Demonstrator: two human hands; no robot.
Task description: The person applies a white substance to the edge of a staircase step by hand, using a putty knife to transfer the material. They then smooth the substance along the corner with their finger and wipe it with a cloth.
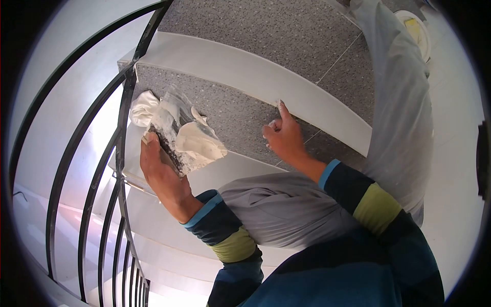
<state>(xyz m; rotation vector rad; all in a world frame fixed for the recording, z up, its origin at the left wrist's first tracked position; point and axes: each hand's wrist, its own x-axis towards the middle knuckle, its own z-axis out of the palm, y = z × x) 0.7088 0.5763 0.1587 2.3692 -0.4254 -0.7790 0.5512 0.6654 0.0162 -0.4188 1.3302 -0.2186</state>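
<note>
My left hand (162,166) is closed on the edge of a dark, flat board (166,149), smeared and loaded with white putty (197,143). A crumpled clear plastic bag (176,102) with white paste lies against the board's far side, over the grey speckled step (225,105). My right hand (286,137) is to the right, above the same step. Its index finger is stretched toward the lower edge of the white riser (245,61), while the other fingers curl in. White paste marks its fingertips, and I see no tool in it.
A black metal railing (121,135) runs along the left side of the stairs. My bent legs in grey trousers (281,204) take up the middle and right. A round white container (415,31) with something yellow inside stands at the upper right, near the white wall (452,153).
</note>
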